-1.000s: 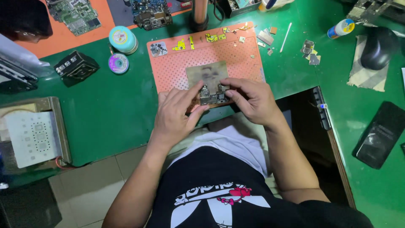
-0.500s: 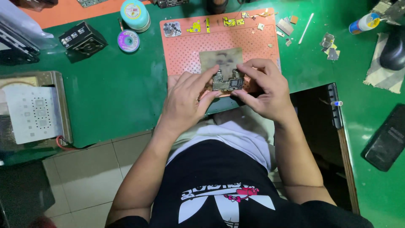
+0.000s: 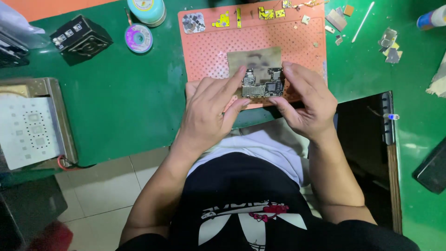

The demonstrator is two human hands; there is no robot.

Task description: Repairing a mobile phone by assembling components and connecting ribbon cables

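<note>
At the far left a metal tray (image 3: pixel 65 121) with a white stencil sheet (image 3: pixel 28 132) is sitting on the green table (image 3: pixel 121 102). Beyond it a black block (image 3: pixel 80 38) is lying near the table's far edge, and just right of that a small purple-and-white spool (image 3: pixel 138 38) is resting beside a larger teal spool (image 3: pixel 147 9).

The left hand (image 3: pixel 206 116) is lying at the near left corner of the orange mat (image 3: pixel 209 51), its index finger stretching out to the left end of the board (image 3: pixel 263 84) and its thumb pressing up from below, so it is pinching the board's left edge. The board, a small grey circuit board, is being held just over the near part of the mat, in front of a dull metal plate (image 3: pixel 254 59) that is lying flat on the mat.

The right hand (image 3: pixel 309 104) is gripping the board's right end, fingers curling over the top and thumb coming in underneath.

Along the mat's far edge small yellow and metal parts (image 3: pixel 223 19) are lying in a row. To the right, on the table, a white stick (image 3: pixel 363 15) and some metal scraps (image 3: pixel 389 44) are lying well apart from the hands. A dark phone (image 3: pixel 432 167) is lying at the right edge.
</note>
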